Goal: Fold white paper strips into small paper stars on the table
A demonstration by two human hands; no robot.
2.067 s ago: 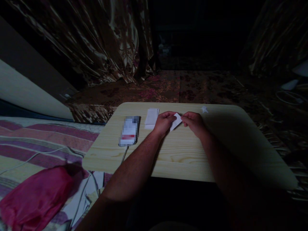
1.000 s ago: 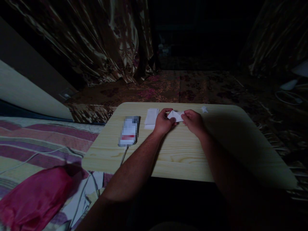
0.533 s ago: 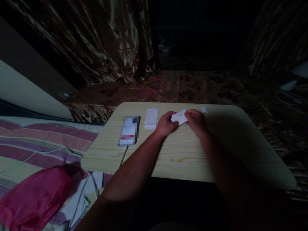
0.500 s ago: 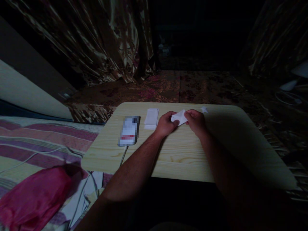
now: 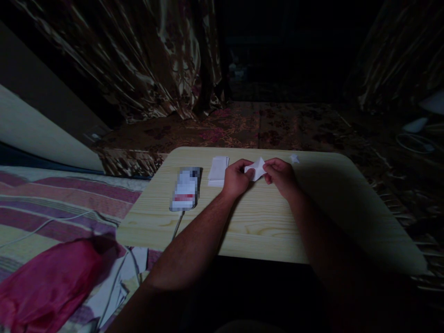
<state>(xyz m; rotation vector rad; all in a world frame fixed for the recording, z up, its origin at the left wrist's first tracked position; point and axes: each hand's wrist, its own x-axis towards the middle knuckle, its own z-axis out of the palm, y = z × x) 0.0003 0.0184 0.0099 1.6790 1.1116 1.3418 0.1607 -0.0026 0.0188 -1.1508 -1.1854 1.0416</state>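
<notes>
A small folded piece of white paper point(image 5: 255, 170) is held between both hands, above the far middle of the wooden table. My left hand point(image 5: 237, 177) pinches its left side, thumb on top. At the right edge, the thumb and fingertips of my right hand point(image 5: 280, 174) are closed on the same paper. A stack of white paper sheets point(image 5: 217, 170) lies just left of my left hand. Beyond my right hand rests a small white folded paper shape point(image 5: 294, 158), star-like in outline.
A phone point(image 5: 185, 188) with a cable point(image 5: 178, 225) plugged in lies on the table's point(image 5: 270, 226) left part. To the left is a bed with a striped sheet point(image 5: 114, 189), a pink bag point(image 5: 52, 286) and loose papers. Patterned curtains point(image 5: 173, 60) hang behind.
The paper's upper corner now stands up to a point, and its right edge sits slightly further left. My right fingers have shifted a little left along it.
</notes>
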